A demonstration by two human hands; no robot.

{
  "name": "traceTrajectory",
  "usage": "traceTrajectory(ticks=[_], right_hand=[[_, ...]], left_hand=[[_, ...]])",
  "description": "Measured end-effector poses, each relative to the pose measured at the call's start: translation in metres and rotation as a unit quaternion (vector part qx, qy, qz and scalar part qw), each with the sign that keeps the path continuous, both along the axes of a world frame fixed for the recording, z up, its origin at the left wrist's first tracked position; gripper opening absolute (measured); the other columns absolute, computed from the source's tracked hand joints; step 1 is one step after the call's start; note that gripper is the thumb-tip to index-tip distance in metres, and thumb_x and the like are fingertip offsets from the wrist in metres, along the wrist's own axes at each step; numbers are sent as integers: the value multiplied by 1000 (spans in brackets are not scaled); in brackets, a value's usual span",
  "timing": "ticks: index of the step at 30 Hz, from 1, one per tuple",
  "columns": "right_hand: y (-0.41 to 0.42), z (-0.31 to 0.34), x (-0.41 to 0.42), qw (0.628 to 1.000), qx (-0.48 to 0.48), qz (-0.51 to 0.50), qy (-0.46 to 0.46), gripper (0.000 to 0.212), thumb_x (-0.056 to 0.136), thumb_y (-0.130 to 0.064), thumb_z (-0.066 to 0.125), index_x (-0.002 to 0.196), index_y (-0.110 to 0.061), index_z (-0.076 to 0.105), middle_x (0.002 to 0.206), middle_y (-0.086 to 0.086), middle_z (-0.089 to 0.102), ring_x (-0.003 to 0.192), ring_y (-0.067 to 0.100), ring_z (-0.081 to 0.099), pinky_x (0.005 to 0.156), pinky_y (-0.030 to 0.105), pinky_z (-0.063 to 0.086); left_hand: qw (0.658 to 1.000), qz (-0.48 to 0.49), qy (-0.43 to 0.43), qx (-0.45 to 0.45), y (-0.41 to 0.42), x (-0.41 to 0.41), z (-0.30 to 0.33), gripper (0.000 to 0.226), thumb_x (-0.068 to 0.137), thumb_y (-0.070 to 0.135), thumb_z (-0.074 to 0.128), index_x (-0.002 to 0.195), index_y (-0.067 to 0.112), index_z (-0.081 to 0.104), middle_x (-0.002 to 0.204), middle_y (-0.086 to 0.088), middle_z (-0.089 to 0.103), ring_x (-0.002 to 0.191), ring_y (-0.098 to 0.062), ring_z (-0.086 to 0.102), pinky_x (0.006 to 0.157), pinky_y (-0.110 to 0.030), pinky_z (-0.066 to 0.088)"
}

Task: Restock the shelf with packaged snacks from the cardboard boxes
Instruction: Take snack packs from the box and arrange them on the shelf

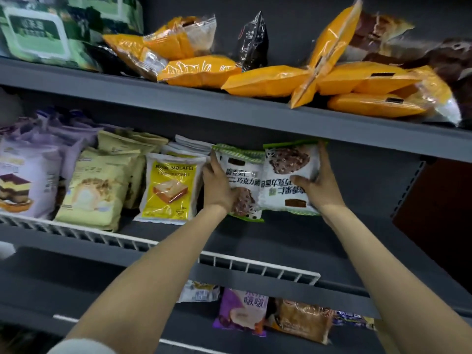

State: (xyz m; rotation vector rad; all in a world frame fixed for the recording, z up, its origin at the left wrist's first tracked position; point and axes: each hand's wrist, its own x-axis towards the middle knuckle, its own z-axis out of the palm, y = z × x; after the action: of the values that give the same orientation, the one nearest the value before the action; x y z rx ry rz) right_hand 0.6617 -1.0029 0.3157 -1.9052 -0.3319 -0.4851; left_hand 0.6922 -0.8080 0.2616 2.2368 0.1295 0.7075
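Glossy white-and-green film crinkles as the left hand (pixel 218 183) grips one chocolate bread packet (pixel 242 182) and the right hand (pixel 315 186) clasps its inverted twin (pixel 288 177), both just right of the yellow toast packet (pixel 169 187) on the grey middle shelf (pixel 293 233); the slick, puffy pouches may topple forward once let go.

White snack packs (pixel 288 175) with green striped edges and brown chocolate-chip print. At 9 o'clock of them a yellow-and-white MOLAFEI pack (pixel 169 187), then pale yellow-green packs (pixel 97 190) and lilac packs (pixel 28 175). At 12 o'clock orange packs (pixel 265 81) on the grey shelf (pixel 229 116); white wire rail (pixel 255 267).
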Motion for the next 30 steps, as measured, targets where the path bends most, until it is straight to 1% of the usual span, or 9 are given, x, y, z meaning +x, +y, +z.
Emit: traceTrajectory(ticks=[5, 8, 14, 17, 19, 22, 25, 27, 30], right_hand=[[-1, -4, 11, 1000, 7, 7, 30, 103, 77, -8, 76, 151, -25, 6, 150, -2, 35, 135, 18, 37, 111, 40, 35], [-3, 3, 16, 998, -39, 1, 42, 84, 71, -15, 81, 139, -12, 33, 129, 4, 54, 117, 22, 54, 100, 41, 46], [6, 33, 6, 960, -256, 110, 12, 59, 73, -13, 79, 126, -16, 51, 115, 0, 60, 108, 20, 57, 89, 34, 47], [18, 45, -2, 935, -326, 135, -26, 59, 75, -18, 77, 127, -27, 51, 120, -3, 58, 116, 21, 52, 93, 35, 43], [29, 44, -6, 933, -352, 1, -78, 65, 77, -35, 73, 135, -34, 44, 137, -2, 50, 130, 26, 41, 106, 47, 33], [51, 28, -19, 955, -209, -209, -6, 94, 77, -58, 65, 149, -22, 17, 156, 14, 16, 144, 33, 14, 112, 55, 18], [69, 7, -17, 980, 72, -93, 160, 107, 76, -55, 68, 151, -20, 0, 154, 17, 18, 139, 35, 28, 108, 51, 34], [70, -2, -10, 960, 195, -9, 199, 88, 75, -45, 75, 144, -17, 28, 143, 13, 45, 120, 29, 54, 95, 47, 50], [65, 1, -6, 991, 90, -15, 102, 55, 70, -36, 81, 114, -12, 58, 114, 10, 67, 99, 24, 65, 88, 42, 55]], left_hand=[[988, 64, -8, 141, -7, -2, -4, 113, 78, 15, 75, 149, 9, -14, 155, -21, -6, 145, -35, 11, 115, -33, 24], [980, 32, 2, 195, -2, -5, 5, 112, 77, 14, 74, 149, 11, -13, 157, -16, -9, 146, -32, 4, 116, -33, 21], [988, -136, -76, 20, 10, -37, 64, 92, 78, 24, 74, 149, 14, 15, 155, -5, 21, 141, -18, 24, 108, -19, 22], [967, -251, 33, -31, 17, -53, 84, 62, 67, 39, 81, 117, 13, 57, 114, -5, 65, 103, -15, 61, 92, -31, 46], [978, -201, 27, -47, 22, -57, 85, 28, 74, 35, 77, 77, 14, 60, 78, -2, 64, 70, -13, 60, 69, -25, 49], [957, -140, -17, -253, 27, -59, 75, 22, 80, 26, 73, 72, 21, 53, 86, -3, 64, 79, -17, 63, 75, -24, 52], [888, -154, -24, -433, 25, -59, 58, 20, 79, 17, 74, 90, 15, 58, 105, -13, 69, 95, -26, 67, 93, -39, 52], [877, -151, -38, -455, 26, -59, 44, 42, 76, 14, 77, 110, 10, 53, 115, -13, 65, 103, -27, 65, 96, -44, 51], [935, -113, -26, -336, 35, -60, 31, 86, 70, 16, 81, 137, 15, 27, 127, -9, 50, 121, -29, 52, 101, -49, 45]])
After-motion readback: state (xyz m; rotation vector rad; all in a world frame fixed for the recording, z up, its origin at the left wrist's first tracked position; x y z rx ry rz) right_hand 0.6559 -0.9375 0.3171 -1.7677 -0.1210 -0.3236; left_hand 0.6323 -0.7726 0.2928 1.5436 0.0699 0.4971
